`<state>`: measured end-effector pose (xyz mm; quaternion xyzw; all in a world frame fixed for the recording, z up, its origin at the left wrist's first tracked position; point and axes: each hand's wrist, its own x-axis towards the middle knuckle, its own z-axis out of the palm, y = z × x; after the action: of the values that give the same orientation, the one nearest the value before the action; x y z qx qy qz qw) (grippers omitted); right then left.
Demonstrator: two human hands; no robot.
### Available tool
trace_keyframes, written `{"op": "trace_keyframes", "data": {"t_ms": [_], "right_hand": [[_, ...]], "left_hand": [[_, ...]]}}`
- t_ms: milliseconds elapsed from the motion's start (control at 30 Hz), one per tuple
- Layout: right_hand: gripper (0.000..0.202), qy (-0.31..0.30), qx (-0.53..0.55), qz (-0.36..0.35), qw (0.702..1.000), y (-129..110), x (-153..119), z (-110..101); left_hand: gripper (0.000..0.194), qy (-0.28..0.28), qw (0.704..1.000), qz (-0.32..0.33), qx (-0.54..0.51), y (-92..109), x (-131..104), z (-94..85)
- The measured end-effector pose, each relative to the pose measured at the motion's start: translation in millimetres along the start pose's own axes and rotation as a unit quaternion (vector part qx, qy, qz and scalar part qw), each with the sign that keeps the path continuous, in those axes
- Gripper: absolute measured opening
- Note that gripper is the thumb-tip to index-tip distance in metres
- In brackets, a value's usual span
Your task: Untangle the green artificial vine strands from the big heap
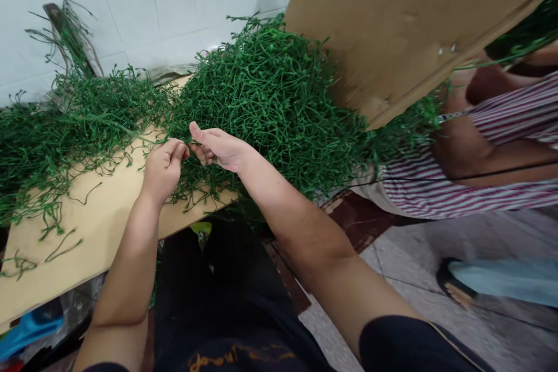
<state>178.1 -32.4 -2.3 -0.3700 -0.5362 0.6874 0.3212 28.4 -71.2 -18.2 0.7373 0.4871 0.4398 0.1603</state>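
Both hands are meeting at the centre of the frame, at the near edge of a big pile of green stems (270,87) that is lying across the tan counter (100,226). The left hand (163,168) is curling its fingers closed and pinching a thin strand between thumb and forefinger. The right hand (218,148) is resting just beside it, thumb raised, its fingers bent inward around the same strand, though how tightly they are closing is hard to tell. A few loose stems (65,244) are lying apart on the counter at lower left. At the right of the frame another person in a striped shirt (492,157) is sitting near a leaning cardboard sheet (392,23).

The stems are tangling thickly, so pulling on one strand is likely to drag neighbours along or snap it. The pile is also hanging over the counter's near edge, so a tug could be spilling some to the floor.
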Motion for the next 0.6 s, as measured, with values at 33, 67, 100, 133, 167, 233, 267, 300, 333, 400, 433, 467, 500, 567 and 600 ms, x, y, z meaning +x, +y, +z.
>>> {"op": "trace_keyframes", "data": {"t_ms": [33,67,100,133,167,233,267,300,333,400,433,467,500,567,600], "right_hand": [[0.054,-0.002,0.001,-0.003,1.000,-0.6,0.5,0.2],[0.055,0.000,0.003,-0.009,1.000,-0.9,1.3,0.4],[0.056,0.009,0.000,-0.019,1.000,-0.9,2.3,0.7],[0.057,0.032,-0.011,-0.034,0.999,-0.6,3.6,1.0],[0.056,0.068,-0.035,-0.059,0.995,-0.1,5.2,1.4],[0.054,0.164,-0.125,-0.142,0.968,0.8,8.6,2.5],[0.053,0.212,-0.184,-0.189,0.941,0.8,10.3,3.3],[0.051,0.250,-0.243,-0.232,0.908,0.2,12.0,4.4],[0.049,0.276,-0.295,-0.264,0.876,-1.1,13.5,5.9],[0.046,0.294,-0.364,-0.291,0.835,-5.7,16.6,10.6],[0.044,0.295,-0.382,-0.292,0.826,-8.8,18.4,13.7],[0.043,0.292,-0.394,-0.290,0.822,-12.1,20.7,17.2],[0.042,0.289,-0.402,-0.286,0.821,-15.4,23.4,20.9],[0.041,0.279,-0.415,-0.279,0.820,-21.0,30.5,28.1],[0.040,0.274,-0.419,-0.278,0.820,-23.1,34.7,31.2]], "left_hand": [[0.027,0.000,1.000,0.002,0.002,-0.2,-0.4,-0.5],[0.028,-0.002,1.000,0.003,0.003,0.2,-1.2,-0.6],[0.028,-0.006,1.000,0.003,0.002,1.3,-2.5,-0.1],[0.029,-0.012,1.000,0.002,-0.001,3.1,-4.5,1.1],[0.029,-0.019,1.000,0.000,-0.002,5.6,-7.0,3.0],[0.030,-0.032,0.999,-0.005,0.007,11.6,-13.2,8.1],[0.030,-0.034,0.999,-0.007,0.014,14.6,-16.3,10.7],[0.031,-0.033,0.999,-0.007,0.022,17.3,-19.1,12.9],[0.032,-0.029,0.999,-0.008,0.030,19.4,-21.4,14.5],[0.033,-0.006,0.999,-0.011,0.034,21.4,-24.0,15.3],[0.033,0.011,0.999,-0.012,0.031,21.4,-24.6,14.5],[0.034,0.030,0.999,-0.013,0.027,20.8,-24.8,13.1],[0.034,0.048,0.998,-0.014,0.023,19.8,-24.9,11.4],[0.036,0.079,0.997,-0.019,0.014,17.0,-25.7,7.5],[0.037,0.091,0.996,-0.023,0.010,15.4,-26.7,5.5]]}}
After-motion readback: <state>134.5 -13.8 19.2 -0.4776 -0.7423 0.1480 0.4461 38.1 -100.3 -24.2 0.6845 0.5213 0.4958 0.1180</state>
